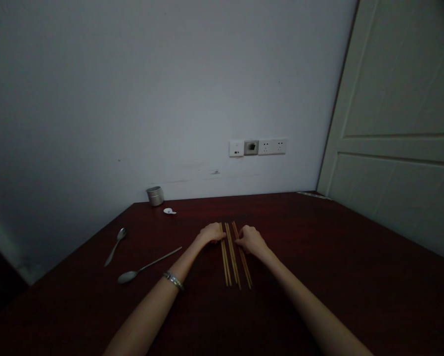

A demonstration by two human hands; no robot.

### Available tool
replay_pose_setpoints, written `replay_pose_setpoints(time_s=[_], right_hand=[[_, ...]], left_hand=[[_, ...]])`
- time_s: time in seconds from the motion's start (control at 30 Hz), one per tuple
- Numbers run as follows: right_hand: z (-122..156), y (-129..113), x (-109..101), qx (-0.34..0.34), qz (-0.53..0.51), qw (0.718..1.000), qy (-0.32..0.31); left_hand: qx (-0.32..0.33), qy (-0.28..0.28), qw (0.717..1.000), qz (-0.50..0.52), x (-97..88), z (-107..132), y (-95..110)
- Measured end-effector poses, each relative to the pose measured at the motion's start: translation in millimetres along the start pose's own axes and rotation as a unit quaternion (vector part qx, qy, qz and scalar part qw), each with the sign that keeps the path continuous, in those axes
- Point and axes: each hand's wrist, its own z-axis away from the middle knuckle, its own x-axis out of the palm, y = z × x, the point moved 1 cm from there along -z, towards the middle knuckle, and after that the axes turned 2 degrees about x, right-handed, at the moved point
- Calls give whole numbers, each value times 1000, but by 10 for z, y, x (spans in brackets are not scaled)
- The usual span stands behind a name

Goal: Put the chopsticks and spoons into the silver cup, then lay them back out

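Observation:
Three pairs of wooden chopsticks lie side by side on the dark red table, their lengths running away from me. My left hand (211,232) is closed with its fingers at the upper part of the left pair of chopsticks (226,269). A middle pair of chopsticks (232,254) lies between my hands, with neither hand clearly holding it. On the other side my right hand (250,239) pinches the upper part of the right pair of chopsticks (246,269). The fingertips are small and dim in this view.
A long-handled spoon (128,277) and a shorter metal spoon (116,245) lie at the left. Farther back are a small white spoon (168,211) and a metal cup (155,196) by the wall. Wall sockets (265,147) sit above the table's back edge; a pale door (396,138) stands right.

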Motion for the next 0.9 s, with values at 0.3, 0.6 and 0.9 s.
replay_pose_setpoints(time_s=[0.3, 0.6, 0.9], right_hand=[[-16, 26, 98, -13, -13, 1000, 12], [-26, 71, 152, -13, -28, 1000, -1], [2, 44, 132, -11, -80, 997, -16]], left_hand=[[3, 3, 1000, 1, 24, -27, -14], [0, 1, 1000, 12, 17, -13, -17], [5, -2, 1000, 4, 30, -13, -12]])
